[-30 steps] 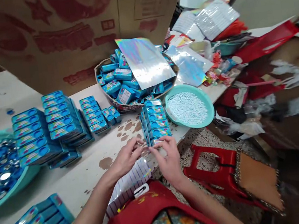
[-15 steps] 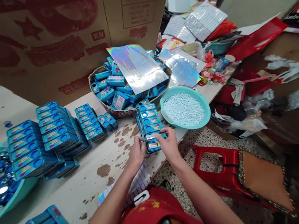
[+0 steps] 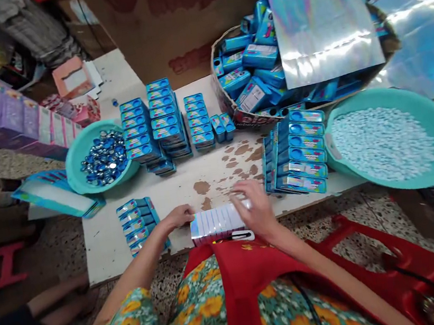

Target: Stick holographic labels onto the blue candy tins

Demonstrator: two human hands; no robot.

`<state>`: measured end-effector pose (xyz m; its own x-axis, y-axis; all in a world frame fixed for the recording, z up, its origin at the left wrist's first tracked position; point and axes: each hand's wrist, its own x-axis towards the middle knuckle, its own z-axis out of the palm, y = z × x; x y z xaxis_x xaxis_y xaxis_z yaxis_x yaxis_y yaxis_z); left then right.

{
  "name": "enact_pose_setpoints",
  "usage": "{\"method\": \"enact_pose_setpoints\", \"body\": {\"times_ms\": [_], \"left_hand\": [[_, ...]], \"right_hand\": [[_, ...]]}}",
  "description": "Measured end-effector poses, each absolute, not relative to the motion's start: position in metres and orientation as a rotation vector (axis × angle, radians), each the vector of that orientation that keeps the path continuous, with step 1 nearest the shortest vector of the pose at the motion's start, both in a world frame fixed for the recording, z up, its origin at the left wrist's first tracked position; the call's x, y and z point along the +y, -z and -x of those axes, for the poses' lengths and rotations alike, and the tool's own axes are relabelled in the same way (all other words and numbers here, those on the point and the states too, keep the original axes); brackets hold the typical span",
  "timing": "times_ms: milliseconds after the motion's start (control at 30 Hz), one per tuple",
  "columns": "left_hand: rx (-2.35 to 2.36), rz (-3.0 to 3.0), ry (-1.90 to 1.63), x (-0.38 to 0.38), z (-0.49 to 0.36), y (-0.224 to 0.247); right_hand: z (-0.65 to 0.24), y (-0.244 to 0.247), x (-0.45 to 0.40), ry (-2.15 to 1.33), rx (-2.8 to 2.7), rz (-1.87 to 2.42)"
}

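My left hand (image 3: 180, 217) is at the left end of a shiny striped sheet (image 3: 217, 221) at the table's front edge, its fingers drawn together; what they may hold is too small to tell. Over the sheet's right end hovers my right hand (image 3: 252, 206), fingers bent and apart, with nothing visible in them. To its right stands a stack of blue tins (image 3: 304, 153), beside a turquoise basin of small pale pellets (image 3: 390, 145). More blue tins (image 3: 139, 223) lie in a block left of my left hand.
Behind are stacked tins (image 3: 165, 116) and a carton of loose tins (image 3: 249, 118) partly under a shiny sheet (image 3: 323, 26). A turquoise basin of blue and silver lids (image 3: 100, 156) is at left. A red stool (image 3: 396, 251) stands right; a person's legs (image 3: 60, 305) show lower left.
The view has swung left. Both hands have left the tin stack by the pellet basin and moved to the striped sheet; my right hand has let go of the tins.
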<state>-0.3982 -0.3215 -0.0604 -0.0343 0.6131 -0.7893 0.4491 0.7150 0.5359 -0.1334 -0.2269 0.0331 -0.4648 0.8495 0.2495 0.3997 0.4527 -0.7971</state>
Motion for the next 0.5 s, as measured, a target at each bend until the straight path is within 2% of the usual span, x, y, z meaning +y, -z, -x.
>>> {"method": "enact_pose_setpoints", "body": {"times_ms": [67,133,267,500], "left_hand": [[1.666,-0.771,-0.277,-0.333,0.394,0.067],[1.663,-0.708,-0.348,-0.339,0.391,0.07],[1.7,-0.598,-0.507,-0.346,0.388,0.075],[1.773,-0.456,-0.536,-0.34,0.385,0.062]], "right_hand": [[0.169,-0.006,-0.236,-1.216,-2.206,0.98],[0.196,0.021,-0.241,-1.385,-2.341,0.959],[0.22,0.051,-0.249,-1.372,-2.52,0.981],[0.224,0.053,-0.255,-1.405,-2.587,0.975]]}}
